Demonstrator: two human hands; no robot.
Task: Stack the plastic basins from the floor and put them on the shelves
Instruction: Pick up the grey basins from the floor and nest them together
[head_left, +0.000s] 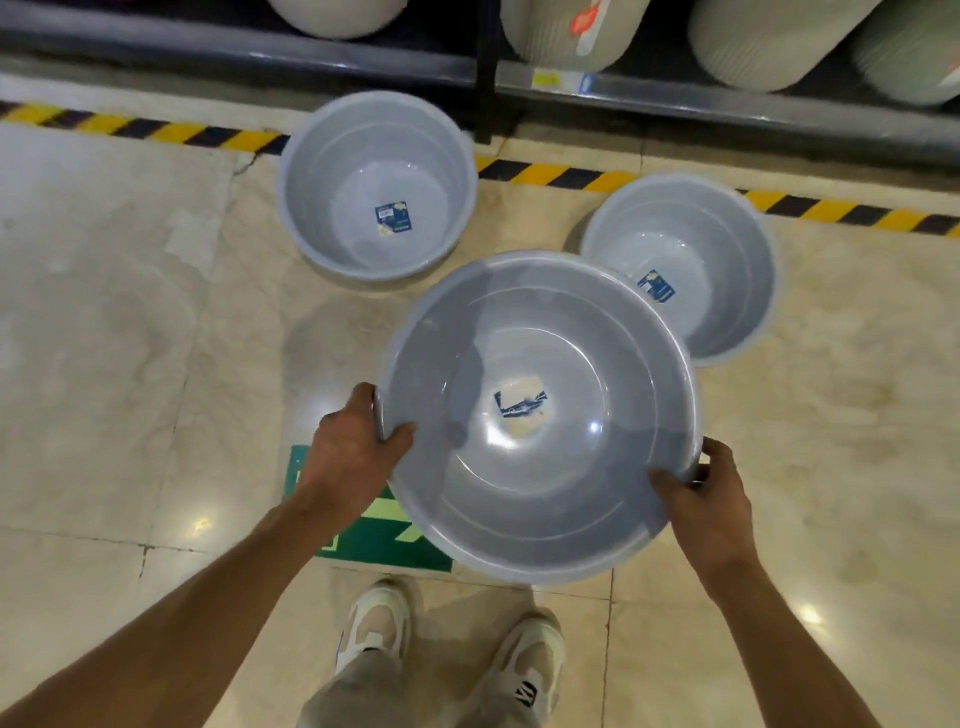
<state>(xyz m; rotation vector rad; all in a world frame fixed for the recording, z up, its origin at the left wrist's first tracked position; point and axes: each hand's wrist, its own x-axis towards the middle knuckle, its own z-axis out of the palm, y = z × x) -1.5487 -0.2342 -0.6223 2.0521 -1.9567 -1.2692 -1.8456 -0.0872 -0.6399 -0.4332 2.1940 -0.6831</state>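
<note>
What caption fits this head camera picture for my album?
Both hands, left hand and right hand, hold a grey basin above two basins on the floor.

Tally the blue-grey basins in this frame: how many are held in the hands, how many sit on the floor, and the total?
Held basin, gripped at its rim by the left hand and right hand: 1
Floor basins, each standing open side up with a blue label inside: 2
Total: 3
</note>
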